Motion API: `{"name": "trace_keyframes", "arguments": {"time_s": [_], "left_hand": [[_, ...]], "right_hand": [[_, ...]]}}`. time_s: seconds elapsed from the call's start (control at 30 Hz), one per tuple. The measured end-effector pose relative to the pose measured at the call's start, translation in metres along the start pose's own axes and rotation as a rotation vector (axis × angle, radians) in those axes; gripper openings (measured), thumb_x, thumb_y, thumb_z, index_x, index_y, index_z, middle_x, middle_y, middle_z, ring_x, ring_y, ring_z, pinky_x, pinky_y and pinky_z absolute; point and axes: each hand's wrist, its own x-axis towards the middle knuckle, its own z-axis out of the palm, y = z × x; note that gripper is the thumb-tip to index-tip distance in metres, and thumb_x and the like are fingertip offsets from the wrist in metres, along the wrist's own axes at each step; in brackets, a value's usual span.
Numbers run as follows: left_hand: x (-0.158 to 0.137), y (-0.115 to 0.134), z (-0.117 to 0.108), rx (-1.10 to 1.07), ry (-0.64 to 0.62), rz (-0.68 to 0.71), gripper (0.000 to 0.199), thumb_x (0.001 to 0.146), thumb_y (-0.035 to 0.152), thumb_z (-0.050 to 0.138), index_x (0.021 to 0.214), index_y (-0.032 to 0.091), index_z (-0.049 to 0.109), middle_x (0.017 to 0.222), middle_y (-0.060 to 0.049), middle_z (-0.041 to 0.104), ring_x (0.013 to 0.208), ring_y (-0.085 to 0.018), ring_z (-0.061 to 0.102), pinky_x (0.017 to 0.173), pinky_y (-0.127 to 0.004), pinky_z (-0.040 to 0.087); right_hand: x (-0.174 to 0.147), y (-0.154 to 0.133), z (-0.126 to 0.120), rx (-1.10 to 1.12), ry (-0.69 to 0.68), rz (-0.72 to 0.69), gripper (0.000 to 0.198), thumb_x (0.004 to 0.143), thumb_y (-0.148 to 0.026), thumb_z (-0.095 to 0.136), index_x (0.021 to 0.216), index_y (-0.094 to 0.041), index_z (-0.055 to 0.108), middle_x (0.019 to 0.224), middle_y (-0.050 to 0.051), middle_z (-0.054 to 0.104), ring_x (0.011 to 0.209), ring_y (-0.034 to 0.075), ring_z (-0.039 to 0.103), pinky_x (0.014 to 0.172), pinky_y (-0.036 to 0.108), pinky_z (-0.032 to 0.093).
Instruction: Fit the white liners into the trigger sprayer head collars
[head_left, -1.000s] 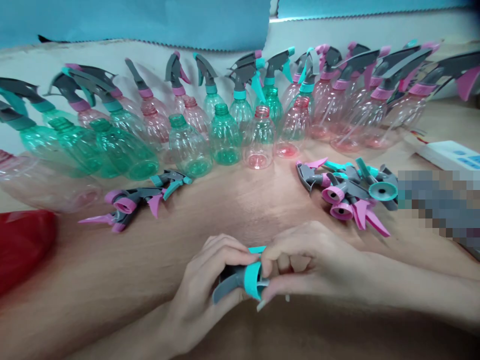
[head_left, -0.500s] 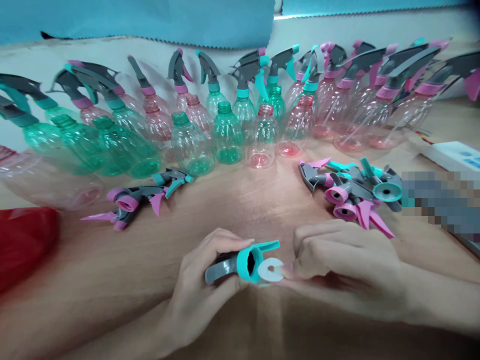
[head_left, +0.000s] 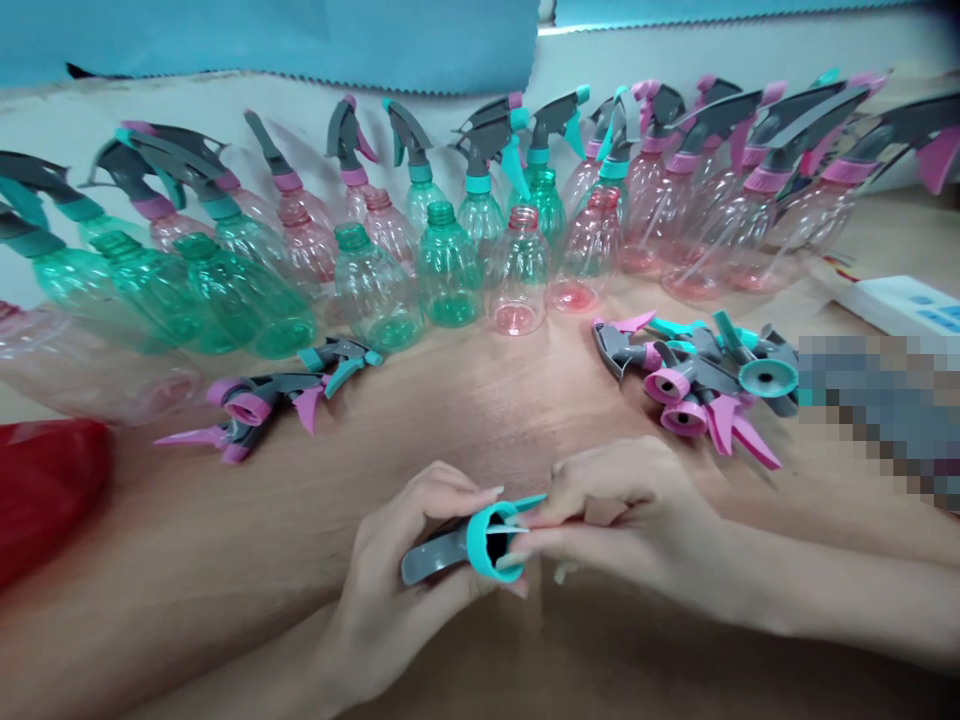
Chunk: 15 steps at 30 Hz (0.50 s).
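My left hand (head_left: 405,580) is wrapped round a grey spray trigger head (head_left: 435,558) with a teal collar and teal lever. The collar's dark opening faces me and to the right. Between the thumb and finger of my right hand (head_left: 622,520) is a thin white washer (head_left: 508,529), seen edge-on. Its left part reaches into the collar's opening, and my fingertips are at the rim. How deep the washer sits, I cannot tell.
Loose trigger heads lie in a pile (head_left: 697,380) at the right and a smaller pile (head_left: 255,400) at the left. Behind them stand several green and pink bottles (head_left: 450,270), some with heads on. A red bag (head_left: 52,490) lies far left, a white box (head_left: 911,315) far right.
My right hand has moved left to the teal collar. The washer has turned from face-on beside the collar to edge-on at its opening. My left hand still holds the trigger head.
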Motion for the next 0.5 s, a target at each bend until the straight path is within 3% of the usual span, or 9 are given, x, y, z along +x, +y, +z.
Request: {"name": "trace_keyframes", "arguments": {"time_s": [0.1,0.27,0.33,0.4,0.5], "left_hand": [[-0.001,0.000,0.000,0.027,-0.001,0.004,0.023,0.085,0.024,0.066,0.107,0.023,0.059,0.086,-0.004,0.061,0.078,-0.017,0.059,0.064,-0.029,0.050],[-0.001,0.001,0.000,0.011,0.006,-0.022,0.023,0.085,0.025,0.065,0.106,0.024,0.059,0.086,-0.004,0.059,0.078,-0.017,0.058,0.064,-0.029,0.049],[-0.002,0.001,-0.001,0.016,-0.006,-0.005,0.024,0.085,0.025,0.065,0.108,0.024,0.058,0.089,-0.005,0.059,0.079,-0.018,0.059,0.064,-0.030,0.050],[-0.004,0.001,-0.002,0.013,-0.025,0.003,0.025,0.086,0.024,0.065,0.110,0.024,0.058,0.089,-0.005,0.058,0.079,-0.018,0.059,0.065,-0.031,0.051],[-0.006,0.000,-0.003,0.015,-0.027,-0.008,0.024,0.086,0.025,0.064,0.110,0.024,0.058,0.088,-0.005,0.058,0.078,-0.018,0.059,0.064,-0.031,0.051]], "right_hand": [[0.000,0.003,-0.002,0.040,-0.043,-0.017,0.010,0.081,-0.020,0.068,0.078,-0.011,0.071,0.067,0.004,0.073,0.054,0.009,0.065,0.048,0.016,0.049],[0.000,-0.002,-0.008,-0.267,-0.102,-0.251,0.018,0.090,-0.017,0.056,0.095,-0.007,0.071,0.067,0.006,0.071,0.054,0.010,0.058,0.051,0.020,0.046],[0.001,-0.007,-0.010,-0.294,-0.153,-0.274,0.022,0.092,-0.016,0.051,0.093,-0.005,0.071,0.066,0.007,0.069,0.054,0.011,0.056,0.050,0.022,0.044],[0.003,-0.012,-0.012,-0.259,-0.216,-0.168,0.029,0.093,-0.019,0.048,0.085,-0.005,0.072,0.064,0.008,0.068,0.055,0.012,0.057,0.051,0.023,0.044],[0.004,-0.018,-0.011,-0.074,-0.249,0.114,0.027,0.092,-0.024,0.053,0.084,-0.008,0.074,0.069,0.007,0.070,0.059,0.011,0.061,0.052,0.020,0.047]]}}
